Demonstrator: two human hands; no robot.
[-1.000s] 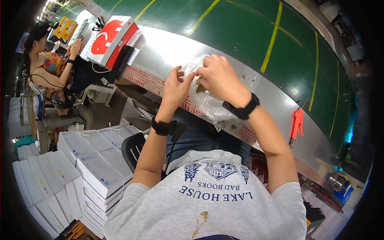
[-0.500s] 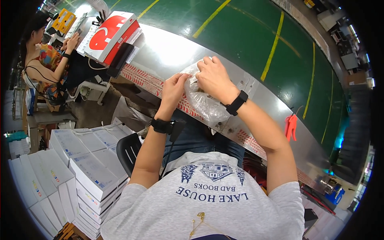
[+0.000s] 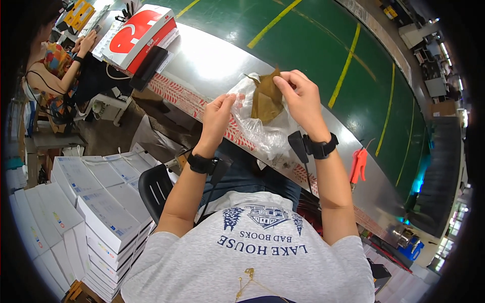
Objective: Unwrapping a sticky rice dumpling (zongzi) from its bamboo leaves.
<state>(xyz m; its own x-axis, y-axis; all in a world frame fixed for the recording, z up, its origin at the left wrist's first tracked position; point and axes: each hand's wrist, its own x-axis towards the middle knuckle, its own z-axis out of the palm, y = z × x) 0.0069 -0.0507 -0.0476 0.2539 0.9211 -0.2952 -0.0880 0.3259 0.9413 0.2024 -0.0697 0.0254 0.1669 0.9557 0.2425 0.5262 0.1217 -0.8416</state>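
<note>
A crumpled clear plastic bag (image 3: 261,138) is in front of me over the near edge of the metal table. An olive-brown leaf wrapping (image 3: 267,101), folded with a pointed tip, stands up out of the bag's mouth. My left hand (image 3: 217,117) pinches the left rim of the bag between thumb and fingertips. With thumb and forefinger, my right hand (image 3: 304,99) grips the upper right edge of the leaf wrapping. What lies inside the leaf is hidden. Both wrists wear black straps.
On the table's far left stands a red and white box (image 3: 141,38) beside a black case (image 3: 150,68). A red-orange plastic clamp (image 3: 358,165) sits at the right. Stacked white boxes (image 3: 108,202) flank a black chair (image 3: 157,189). Another person (image 3: 58,68) sits at the upper left.
My right hand has moved right and turned, drawing the leaf wrapping up into view and spreading it. My left hand stays at the bag's rim.
</note>
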